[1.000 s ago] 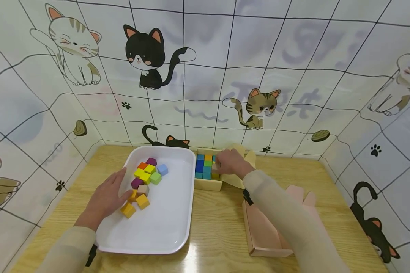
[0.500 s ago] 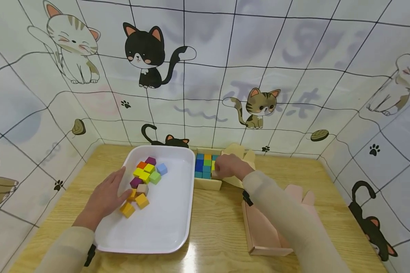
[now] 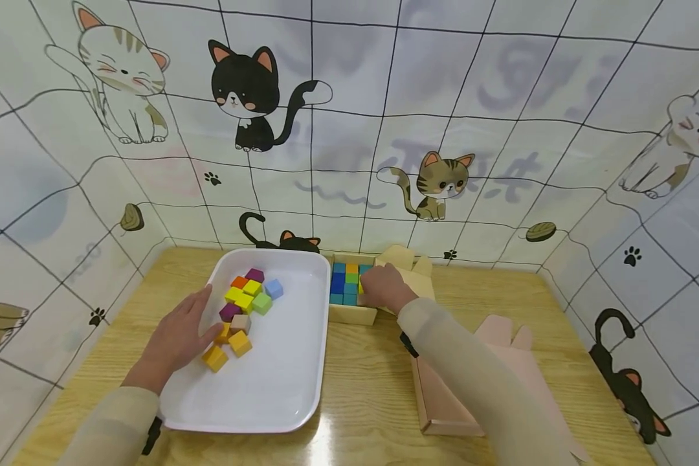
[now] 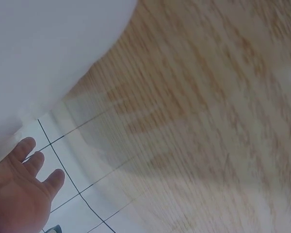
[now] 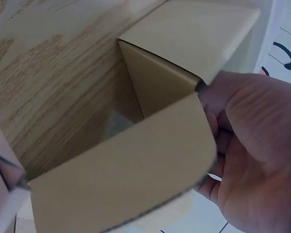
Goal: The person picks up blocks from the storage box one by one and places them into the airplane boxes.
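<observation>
My left hand (image 3: 177, 336) rests on the left rim of a white tray (image 3: 288, 388), fingers extended and thumb over the inside. Coloured cubes lie in the tray: yellow cubes (image 3: 244, 302), a green cube (image 3: 262, 303), a light blue cube (image 3: 274, 288), a plain wooden cube (image 3: 241, 323) and orange-yellow cubes (image 3: 240, 343). My right hand (image 3: 386, 288) reaches into a cream cardboard box (image 3: 352, 315) packed with cubes, at its right side. Blue cubes (image 3: 338, 283) show left of the hand. Its fingers bend down; their tips are hidden, and I cannot tell whether they pinch a cube.
The cream box's open lid (image 3: 418, 281) lies back to the right. Nearer, under my right sleeve (image 3: 472, 369), stands an open pink box (image 3: 443, 404). A cat-patterned cloth (image 3: 338, 129) encloses the wooden table (image 3: 361, 375) at the back and sides.
My right hand has shifted slightly left and lower in the cream box. The left hand keeps its place on the tray's rim, and the cubes in the tray lie as before.
</observation>
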A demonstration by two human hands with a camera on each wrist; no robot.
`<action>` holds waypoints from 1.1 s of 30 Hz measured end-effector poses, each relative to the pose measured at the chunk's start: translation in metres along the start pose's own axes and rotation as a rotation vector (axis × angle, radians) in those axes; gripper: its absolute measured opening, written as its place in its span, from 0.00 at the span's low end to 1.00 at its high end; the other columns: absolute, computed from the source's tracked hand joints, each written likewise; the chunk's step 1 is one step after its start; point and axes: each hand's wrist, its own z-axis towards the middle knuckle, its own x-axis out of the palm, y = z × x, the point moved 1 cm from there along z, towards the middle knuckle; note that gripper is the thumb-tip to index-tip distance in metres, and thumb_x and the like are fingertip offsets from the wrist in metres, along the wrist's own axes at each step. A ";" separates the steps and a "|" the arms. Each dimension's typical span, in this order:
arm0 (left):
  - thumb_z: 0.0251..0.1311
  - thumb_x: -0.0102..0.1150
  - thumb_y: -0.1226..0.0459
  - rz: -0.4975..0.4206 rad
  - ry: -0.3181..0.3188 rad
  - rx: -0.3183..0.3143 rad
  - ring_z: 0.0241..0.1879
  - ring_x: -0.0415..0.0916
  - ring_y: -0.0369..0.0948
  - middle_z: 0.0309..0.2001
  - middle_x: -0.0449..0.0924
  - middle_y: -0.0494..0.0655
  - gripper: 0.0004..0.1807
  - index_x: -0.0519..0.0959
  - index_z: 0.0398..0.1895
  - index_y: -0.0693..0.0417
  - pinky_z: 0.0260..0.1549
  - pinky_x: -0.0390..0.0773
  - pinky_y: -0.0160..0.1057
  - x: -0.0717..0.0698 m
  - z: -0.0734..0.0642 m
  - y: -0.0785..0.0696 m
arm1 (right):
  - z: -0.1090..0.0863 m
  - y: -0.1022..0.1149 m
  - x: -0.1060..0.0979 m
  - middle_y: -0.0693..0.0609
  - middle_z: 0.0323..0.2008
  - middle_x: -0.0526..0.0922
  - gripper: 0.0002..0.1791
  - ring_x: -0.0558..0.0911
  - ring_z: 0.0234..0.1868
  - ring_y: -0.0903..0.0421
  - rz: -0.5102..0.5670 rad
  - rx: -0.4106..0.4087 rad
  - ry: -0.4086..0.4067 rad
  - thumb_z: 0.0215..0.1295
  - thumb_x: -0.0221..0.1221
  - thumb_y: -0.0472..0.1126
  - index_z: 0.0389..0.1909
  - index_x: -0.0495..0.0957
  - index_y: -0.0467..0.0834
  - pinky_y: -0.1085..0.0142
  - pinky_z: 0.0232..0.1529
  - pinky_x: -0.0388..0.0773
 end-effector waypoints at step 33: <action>0.60 0.61 0.47 -0.032 -0.009 0.002 0.69 0.55 0.68 0.72 0.54 0.66 0.51 0.43 0.78 0.51 0.58 0.65 0.71 0.000 -0.002 0.000 | -0.037 -0.015 -0.004 0.44 0.77 0.51 0.47 0.61 0.75 0.44 0.133 0.102 0.103 0.68 0.46 0.68 0.75 0.52 0.38 0.45 0.76 0.52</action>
